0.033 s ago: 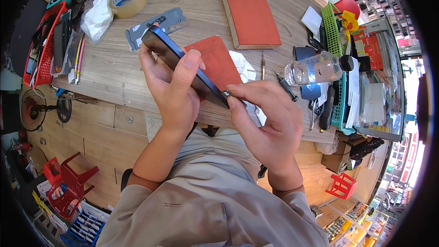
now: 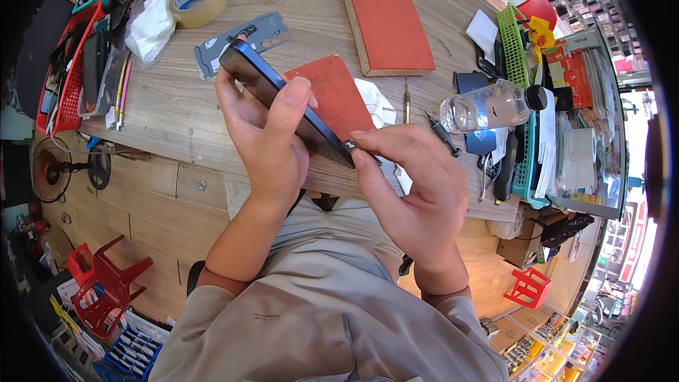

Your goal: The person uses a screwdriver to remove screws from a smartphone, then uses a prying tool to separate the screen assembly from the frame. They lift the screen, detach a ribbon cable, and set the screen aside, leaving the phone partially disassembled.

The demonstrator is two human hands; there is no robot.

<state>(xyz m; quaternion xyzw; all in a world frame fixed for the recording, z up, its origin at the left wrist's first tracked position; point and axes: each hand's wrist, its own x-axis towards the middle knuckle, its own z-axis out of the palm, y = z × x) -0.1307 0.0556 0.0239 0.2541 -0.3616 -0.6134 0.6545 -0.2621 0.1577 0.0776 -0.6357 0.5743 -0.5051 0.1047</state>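
My left hand (image 2: 265, 134) is closed around a dark smartphone (image 2: 272, 92) with a blue frame, held tilted above the table's near edge, the thumb along its side. At the phone's lower right end, my right hand (image 2: 417, 184) pinches a small silvery piece (image 2: 349, 145) between thumb and forefinger. The piece touches or nearly touches the phone; its exact kind is too small to tell. Behind the phone lies a grey phone case (image 2: 244, 42) with camera holes. Partly hidden by the hands, a flat red pad (image 2: 332, 88) rests on the wooden table (image 2: 163, 110) beside crumpled white paper (image 2: 376, 102).
A thick red block (image 2: 392, 32) lies farther back. On the right are a slim screwdriver (image 2: 407, 102), a dark pen-like tool (image 2: 443, 134), a clear bottle (image 2: 488, 106) on its side and a green basket (image 2: 513, 42). Tape (image 2: 198, 1) and a red basket (image 2: 69, 99) stand left.
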